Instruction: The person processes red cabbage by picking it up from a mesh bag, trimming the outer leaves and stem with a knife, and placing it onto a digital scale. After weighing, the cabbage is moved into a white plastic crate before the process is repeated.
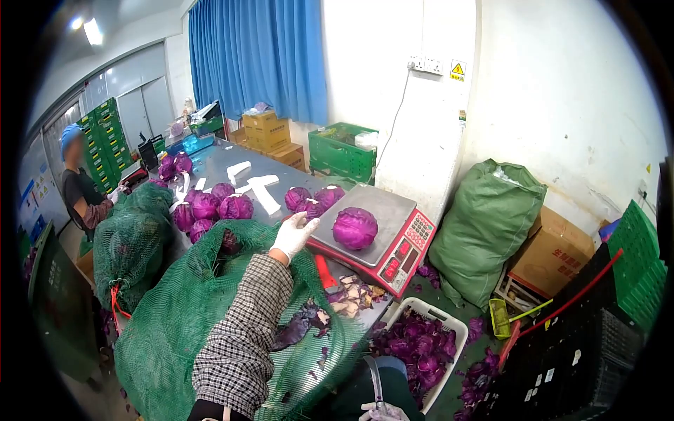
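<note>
My left hand [293, 235], in a white glove with a checked sleeve, hovers open with fingers spread at the left edge of a digital scale [393, 210]. One red cabbage [354, 227] lies on the scale's platform, a little right of the hand. My right hand [385, 412] shows only as a gloved sliver at the bottom edge, beside a thin grey strip; its grip is hidden. A red-handled knife [324, 274] lies on the steel table [225, 160] among trimmed leaves [351, 295].
Green net sacks [175, 316] drape the table's near side. Several red cabbages [217, 207] are piled beyond. A white basket of leaf trimmings [449, 326] stands on the floor, with a stuffed green bag [484, 224], cardboard boxes and crates [635, 259] at the right. Another person [81, 193] works at the far left.
</note>
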Demonstrator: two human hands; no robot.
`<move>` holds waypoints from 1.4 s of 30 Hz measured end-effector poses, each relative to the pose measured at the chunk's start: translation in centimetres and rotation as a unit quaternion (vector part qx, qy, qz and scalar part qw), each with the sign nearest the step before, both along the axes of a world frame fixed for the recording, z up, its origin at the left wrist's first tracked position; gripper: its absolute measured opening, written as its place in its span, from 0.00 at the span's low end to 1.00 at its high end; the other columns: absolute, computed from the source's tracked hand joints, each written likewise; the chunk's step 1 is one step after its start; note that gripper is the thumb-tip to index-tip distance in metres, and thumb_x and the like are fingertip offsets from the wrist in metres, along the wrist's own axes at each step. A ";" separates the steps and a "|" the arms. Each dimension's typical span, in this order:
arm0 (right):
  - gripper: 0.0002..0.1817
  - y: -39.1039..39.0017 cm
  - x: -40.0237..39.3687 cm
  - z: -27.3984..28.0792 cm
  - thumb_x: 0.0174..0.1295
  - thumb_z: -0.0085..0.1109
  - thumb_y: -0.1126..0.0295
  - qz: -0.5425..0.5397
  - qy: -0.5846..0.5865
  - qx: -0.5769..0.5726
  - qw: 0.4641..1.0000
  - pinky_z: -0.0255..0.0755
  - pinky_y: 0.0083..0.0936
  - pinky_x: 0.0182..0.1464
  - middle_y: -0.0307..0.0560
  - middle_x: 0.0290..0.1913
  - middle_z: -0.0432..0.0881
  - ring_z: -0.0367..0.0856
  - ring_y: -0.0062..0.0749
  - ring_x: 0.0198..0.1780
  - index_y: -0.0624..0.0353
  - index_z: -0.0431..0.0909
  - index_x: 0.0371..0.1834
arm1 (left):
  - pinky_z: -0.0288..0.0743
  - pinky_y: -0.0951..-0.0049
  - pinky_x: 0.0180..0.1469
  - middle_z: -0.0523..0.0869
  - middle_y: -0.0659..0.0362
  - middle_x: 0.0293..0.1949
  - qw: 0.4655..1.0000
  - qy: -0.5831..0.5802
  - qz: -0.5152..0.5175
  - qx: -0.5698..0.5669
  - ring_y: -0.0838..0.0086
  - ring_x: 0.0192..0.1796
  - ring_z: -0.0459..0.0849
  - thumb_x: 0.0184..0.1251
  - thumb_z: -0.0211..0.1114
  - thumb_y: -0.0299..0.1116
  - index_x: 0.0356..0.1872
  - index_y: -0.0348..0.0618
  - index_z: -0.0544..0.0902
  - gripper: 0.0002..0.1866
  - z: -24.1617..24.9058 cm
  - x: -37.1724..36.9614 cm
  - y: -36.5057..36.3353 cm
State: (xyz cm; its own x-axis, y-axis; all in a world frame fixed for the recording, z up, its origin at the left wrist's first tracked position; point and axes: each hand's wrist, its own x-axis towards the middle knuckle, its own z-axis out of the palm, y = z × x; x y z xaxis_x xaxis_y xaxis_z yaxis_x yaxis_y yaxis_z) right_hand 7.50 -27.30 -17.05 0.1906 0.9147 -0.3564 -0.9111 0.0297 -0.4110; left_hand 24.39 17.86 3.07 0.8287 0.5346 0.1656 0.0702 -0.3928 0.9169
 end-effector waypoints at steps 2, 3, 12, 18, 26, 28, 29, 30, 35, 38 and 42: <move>0.18 -0.1 0.1 -0.6 0.71 0.52 0.73 -0.002 -0.001 -0.006 1.000 0.70 0.08 0.33 0.45 0.41 0.82 0.76 0.14 0.32 0.62 0.69 0.63 | 0.65 0.66 0.68 0.70 0.36 0.66 1.000 0.006 -0.002 0.014 0.57 0.68 0.71 0.59 0.70 0.53 0.68 0.29 0.65 0.44 0.5 -0.1 -0.8; 0.18 0.2 -0.6 2.7 0.71 0.52 0.72 -0.032 -0.116 -0.022 0.992 0.70 0.08 0.32 0.45 0.41 0.82 0.76 0.13 0.32 0.62 0.69 0.63 | 0.64 0.66 0.69 0.69 0.36 0.66 1.000 0.009 -0.002 0.020 0.56 0.69 0.70 0.58 0.70 0.53 0.68 0.29 0.64 0.45 0.6 0.1 -1.2; 0.19 -0.4 -0.4 5.2 0.75 0.47 0.65 -0.099 -0.186 -0.013 0.978 0.67 0.05 0.30 0.47 0.41 0.83 0.76 0.14 0.31 0.64 0.69 0.62 | 0.55 0.65 0.74 0.63 0.39 0.70 0.992 0.023 -0.001 0.122 0.54 0.73 0.62 0.46 0.77 0.58 0.71 0.29 0.57 0.59 0.9 3.2 -4.9; 0.20 -1.0 -0.3 6.0 0.77 0.39 0.62 -0.135 -0.213 -0.060 0.966 0.66 0.05 0.27 0.48 0.39 0.84 0.75 0.15 0.28 0.65 0.71 0.60 | 0.63 0.65 0.69 0.74 0.41 0.63 0.993 0.088 0.083 -0.018 0.56 0.66 0.73 0.38 0.77 0.65 0.66 0.27 0.66 0.59 -1.8 7.3 -6.0; 0.17 -0.5 -0.2 8.9 0.75 0.42 0.63 -0.166 -0.290 -0.104 0.937 0.67 0.11 0.26 0.46 0.39 0.84 0.76 0.18 0.25 0.65 0.73 0.56 | 0.73 0.71 0.61 0.78 0.51 0.57 0.987 -0.162 0.002 0.016 0.69 0.57 0.79 0.45 0.80 0.38 0.67 0.30 0.60 0.50 -4.8 6.6 -11.2; 0.17 -0.2 0.5 9.0 0.74 0.45 0.64 -0.200 -0.360 -0.108 0.905 0.69 0.15 0.25 0.46 0.39 0.85 0.76 0.19 0.23 0.65 0.73 0.55 | 0.72 0.71 0.61 0.78 0.52 0.56 0.977 -0.192 -0.031 -0.085 0.70 0.56 0.79 0.45 0.81 0.37 0.66 0.31 0.64 0.47 -2.8 2.1 -12.8; 0.17 0.2 1.1 10.7 0.73 0.45 0.64 -0.208 -0.412 -0.138 0.877 0.69 0.15 0.26 0.46 0.38 0.85 0.76 0.20 0.22 0.65 0.73 0.56 | 0.72 0.72 0.61 0.78 0.50 0.56 0.973 -0.202 -0.049 -0.097 0.69 0.56 0.79 0.46 0.81 0.37 0.66 0.31 0.65 0.46 -2.3 -0.5 -13.2; 0.18 0.8 1.9 11.8 0.73 0.48 0.63 -0.206 -0.427 -0.147 0.868 0.69 0.15 0.27 0.46 0.39 0.84 0.76 0.21 0.23 0.65 0.72 0.57 | 0.72 0.72 0.61 0.78 0.51 0.56 0.978 -0.187 -0.050 -0.077 0.70 0.56 0.79 0.46 0.81 0.37 0.66 0.32 0.65 0.47 -2.7 -2.8 -13.2; 0.23 7.5 4.9 12.8 0.67 0.57 0.72 -0.198 -0.500 -0.071 0.840 0.68 0.12 0.23 0.40 0.37 0.79 0.74 0.14 0.22 0.64 0.67 0.64 | 0.69 0.67 0.65 0.76 0.47 0.59 0.994 -0.102 0.030 0.031 0.64 0.61 0.76 0.43 0.81 0.41 0.66 0.33 0.67 0.48 -4.3 -15.3 -13.9; 0.20 12.7 4.2 14.2 0.69 0.51 0.74 -0.140 -0.538 -0.014 0.831 0.70 0.14 0.27 0.44 0.42 0.79 0.74 0.16 0.23 0.68 0.67 0.63 | 0.68 0.62 0.66 0.73 0.42 0.60 0.986 -0.040 0.140 0.080 0.54 0.63 0.73 0.41 0.80 0.46 0.67 0.32 0.64 0.52 -6.7 -21.0 -14.9; 0.26 17.6 3.5 8.7 0.66 0.59 0.70 -0.082 -0.547 -0.027 0.833 0.74 0.15 0.37 0.49 0.51 0.80 0.80 0.19 0.39 0.63 0.66 0.67 | 0.75 0.59 0.59 0.68 0.42 0.57 0.967 0.053 0.169 0.182 0.52 0.61 0.72 0.41 0.81 0.50 0.71 0.38 0.59 0.56 -7.9 -26.9 -17.8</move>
